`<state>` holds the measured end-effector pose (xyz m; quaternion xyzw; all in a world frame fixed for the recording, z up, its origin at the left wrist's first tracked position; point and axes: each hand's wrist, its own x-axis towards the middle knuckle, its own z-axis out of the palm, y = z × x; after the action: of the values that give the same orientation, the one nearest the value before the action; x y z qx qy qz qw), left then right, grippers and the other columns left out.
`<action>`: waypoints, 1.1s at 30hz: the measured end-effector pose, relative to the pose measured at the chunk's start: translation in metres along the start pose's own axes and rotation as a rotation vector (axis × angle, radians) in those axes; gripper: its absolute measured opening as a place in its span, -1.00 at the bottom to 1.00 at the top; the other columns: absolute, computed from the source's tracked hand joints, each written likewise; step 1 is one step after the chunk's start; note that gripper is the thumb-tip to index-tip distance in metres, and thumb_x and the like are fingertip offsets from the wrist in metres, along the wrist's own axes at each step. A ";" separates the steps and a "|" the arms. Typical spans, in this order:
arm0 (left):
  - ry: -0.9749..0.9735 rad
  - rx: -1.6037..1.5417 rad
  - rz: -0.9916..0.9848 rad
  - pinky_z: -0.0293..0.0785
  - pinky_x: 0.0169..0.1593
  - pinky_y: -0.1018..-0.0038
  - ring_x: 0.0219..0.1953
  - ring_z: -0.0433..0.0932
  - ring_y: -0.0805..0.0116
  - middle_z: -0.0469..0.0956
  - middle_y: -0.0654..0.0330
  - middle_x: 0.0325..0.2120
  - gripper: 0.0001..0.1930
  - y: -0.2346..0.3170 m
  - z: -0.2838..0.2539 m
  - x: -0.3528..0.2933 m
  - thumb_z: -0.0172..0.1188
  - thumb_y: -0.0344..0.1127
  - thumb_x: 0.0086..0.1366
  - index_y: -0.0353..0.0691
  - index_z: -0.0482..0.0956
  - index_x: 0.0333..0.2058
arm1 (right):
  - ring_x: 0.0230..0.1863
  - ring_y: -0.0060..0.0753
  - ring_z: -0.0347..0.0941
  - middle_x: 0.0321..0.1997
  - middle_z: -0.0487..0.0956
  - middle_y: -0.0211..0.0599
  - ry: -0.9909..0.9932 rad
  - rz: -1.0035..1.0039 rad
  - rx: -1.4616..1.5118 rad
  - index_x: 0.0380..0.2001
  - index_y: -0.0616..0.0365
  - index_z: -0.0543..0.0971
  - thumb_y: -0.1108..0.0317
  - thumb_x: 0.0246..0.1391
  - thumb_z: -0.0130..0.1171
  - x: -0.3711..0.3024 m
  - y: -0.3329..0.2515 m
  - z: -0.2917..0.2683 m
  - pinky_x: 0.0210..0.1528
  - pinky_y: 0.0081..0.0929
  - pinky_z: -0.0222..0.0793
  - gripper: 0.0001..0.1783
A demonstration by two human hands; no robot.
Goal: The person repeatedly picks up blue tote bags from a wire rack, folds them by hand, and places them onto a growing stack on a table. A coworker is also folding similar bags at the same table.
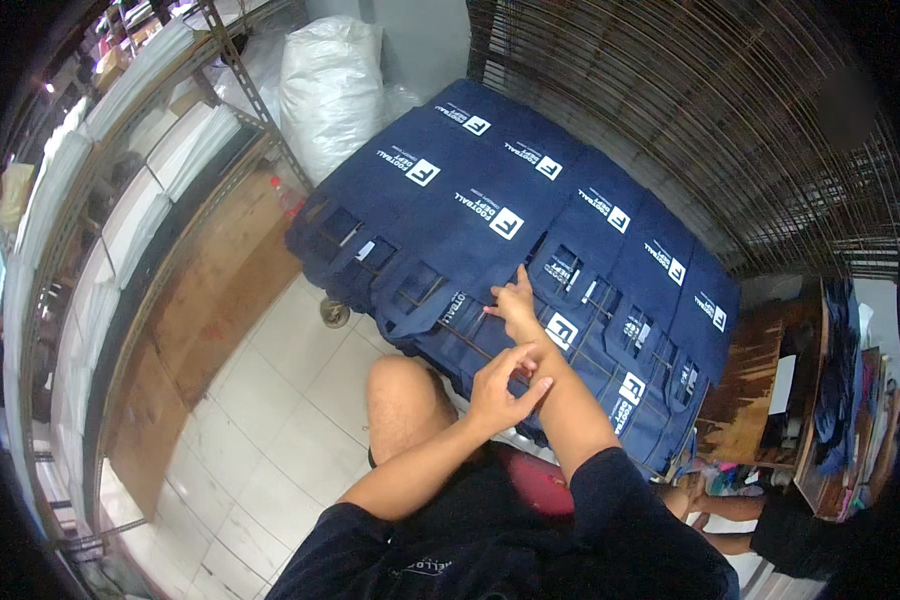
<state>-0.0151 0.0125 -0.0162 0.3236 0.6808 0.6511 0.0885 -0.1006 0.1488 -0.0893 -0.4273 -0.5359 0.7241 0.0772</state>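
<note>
Unclosed right grip (pixel 514 304) over navy bags (pixel 490 178)

It is outstretched; the left grip (pixel 503 391), loosely curled and also unclosed, is at the right forearm (pixel 575 415). The flat bags lie overlapping ahead, matt dark blue with white print and cut-out handles. A white sack (pixel 332 95) stands beyond.

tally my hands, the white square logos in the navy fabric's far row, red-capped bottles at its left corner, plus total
Left hand and right hand: 2
White square logos, far row of navy fabric: 5
Red-capped bottle: 1
Total: 8
</note>
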 end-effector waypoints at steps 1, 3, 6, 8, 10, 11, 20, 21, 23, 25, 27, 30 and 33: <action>0.003 -0.002 -0.001 0.50 -0.23 0.50 -0.36 0.54 0.38 0.53 0.14 -0.39 -0.48 0.000 0.000 0.000 0.35 -0.37 0.01 -0.28 0.40 -0.02 | -0.43 -0.44 0.29 -0.39 0.30 -0.35 0.004 0.007 0.000 0.35 -0.09 -0.20 0.63 -0.05 0.04 -0.002 -0.002 0.001 -0.44 -0.38 0.53 -0.03; 0.008 -0.009 0.001 0.50 -0.23 0.51 -0.36 0.53 0.39 0.53 0.14 -0.39 -0.49 0.000 0.002 0.001 0.35 -0.37 0.01 -0.28 0.41 -0.03 | -0.43 -0.43 0.29 -0.40 0.30 -0.34 0.004 0.009 -0.002 0.35 -0.09 -0.20 0.62 -0.05 0.05 -0.001 -0.004 0.000 -0.45 -0.38 0.53 -0.03; 0.008 -0.010 0.020 0.50 -0.23 0.50 -0.36 0.54 0.40 0.53 0.15 -0.39 -0.49 -0.003 0.008 0.003 0.35 -0.38 0.01 -0.29 0.41 -0.03 | -0.45 -0.41 0.31 -0.42 0.32 -0.33 0.000 0.005 -0.002 0.35 -0.07 -0.20 0.59 -0.05 0.08 0.003 -0.005 -0.005 -0.46 -0.39 0.52 -0.03; 0.017 -0.039 0.014 0.50 -0.23 0.50 -0.35 0.54 0.41 0.53 0.15 -0.39 -0.49 -0.005 0.012 0.004 0.35 -0.38 0.01 -0.29 0.42 -0.03 | -0.44 -0.40 0.35 -0.40 0.37 -0.29 0.005 0.013 0.007 0.34 -0.04 -0.20 0.55 -0.05 0.11 0.003 -0.007 -0.006 -0.49 -0.41 0.51 -0.02; 0.020 -0.049 -0.011 0.50 -0.23 0.50 -0.35 0.54 0.41 0.54 0.16 -0.39 -0.50 -0.007 0.011 0.008 0.35 -0.38 0.01 -0.29 0.43 -0.04 | -0.38 -0.38 0.43 -0.39 0.46 -0.27 0.093 -0.021 -0.108 0.33 0.04 -0.11 0.49 -0.10 0.17 -0.003 -0.016 0.001 -0.46 -0.44 0.52 -0.03; 0.015 -0.047 -0.035 0.50 -0.22 0.50 -0.35 0.54 0.41 0.54 0.16 -0.39 -0.50 -0.008 0.010 0.009 0.36 -0.37 0.01 -0.29 0.44 -0.05 | -0.35 -0.37 0.46 -0.39 0.51 -0.26 0.141 -0.037 -0.163 0.33 0.08 -0.07 0.46 -0.12 0.21 -0.007 -0.021 0.000 -0.44 -0.45 0.52 -0.04; -0.002 0.001 -0.078 0.49 -0.28 0.51 -0.41 0.52 0.43 0.52 0.19 -0.46 -0.54 -0.025 0.014 0.005 0.34 -0.36 0.02 -0.25 0.48 -0.06 | -0.46 -0.56 0.48 -0.36 0.55 -0.26 0.210 -0.383 -0.084 0.18 0.14 0.24 0.43 -0.01 0.22 -0.091 0.018 -0.170 -0.43 -0.59 0.37 -0.34; -0.028 0.022 -0.088 0.49 -0.27 0.52 -0.41 0.52 0.44 0.52 0.19 -0.47 -0.54 -0.023 0.016 0.005 0.34 -0.36 0.02 -0.25 0.48 -0.06 | -0.46 -0.56 0.48 -0.36 0.55 -0.25 0.252 -0.398 -0.080 0.16 0.14 0.26 0.44 0.00 0.21 -0.105 0.024 -0.200 -0.43 -0.59 0.37 -0.37; -0.065 0.052 -0.083 0.48 -0.27 0.52 -0.43 0.51 0.44 0.52 0.19 -0.48 -0.55 -0.025 0.020 0.003 0.34 -0.35 0.02 -0.25 0.48 -0.07 | -0.42 -0.57 0.48 -0.35 0.55 -0.25 0.399 -0.393 -0.131 0.14 0.11 0.28 0.46 0.00 0.20 -0.130 0.038 -0.261 -0.42 -0.61 0.37 -0.40; -0.101 0.076 -0.067 0.47 -0.29 0.52 -0.44 0.50 0.44 0.51 0.20 -0.50 -0.57 -0.028 0.029 -0.001 0.34 -0.35 0.02 -0.25 0.48 -0.09 | -0.39 -0.44 0.53 -0.37 0.57 -0.18 0.567 -0.395 -0.080 0.04 0.09 0.40 0.36 0.00 0.22 -0.165 0.043 -0.309 -0.39 -0.49 0.41 -0.52; -0.157 0.145 -0.035 0.45 -0.34 0.53 -0.47 0.48 0.44 0.50 0.21 -0.52 -0.59 -0.033 0.035 -0.002 0.33 -0.36 0.02 -0.26 0.49 -0.12 | -0.39 -0.28 0.55 -0.39 0.59 -0.13 0.825 -0.272 -0.404 -0.04 0.09 0.46 0.23 0.00 0.20 -0.199 0.040 -0.348 -0.35 -0.38 0.43 -0.57; -0.262 0.236 -0.019 0.40 -0.40 0.54 -0.51 0.46 0.44 0.49 0.22 -0.56 -0.64 -0.043 0.046 -0.010 0.33 -0.38 0.01 -0.28 0.51 -0.17 | -0.35 0.01 0.53 -0.40 0.59 -0.06 1.067 -0.038 -0.875 -0.30 0.16 0.54 0.06 0.01 0.10 -0.261 0.022 -0.374 -0.31 -0.15 0.42 -0.63; -0.345 0.274 -0.019 0.38 -0.43 0.55 -0.53 0.45 0.44 0.48 0.22 -0.58 -0.67 -0.043 0.058 -0.022 0.33 -0.39 0.01 -0.29 0.52 -0.21 | -0.45 0.02 0.49 -0.50 0.53 -0.11 1.345 -0.192 -0.986 -0.53 0.17 0.47 0.17 0.06 0.02 -0.286 0.033 -0.398 -0.40 -0.10 0.38 -0.71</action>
<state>0.0198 0.0511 -0.0713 0.4329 0.7407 0.4866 0.1649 0.3681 0.2551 0.0117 -0.7052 -0.6647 -0.0119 0.2463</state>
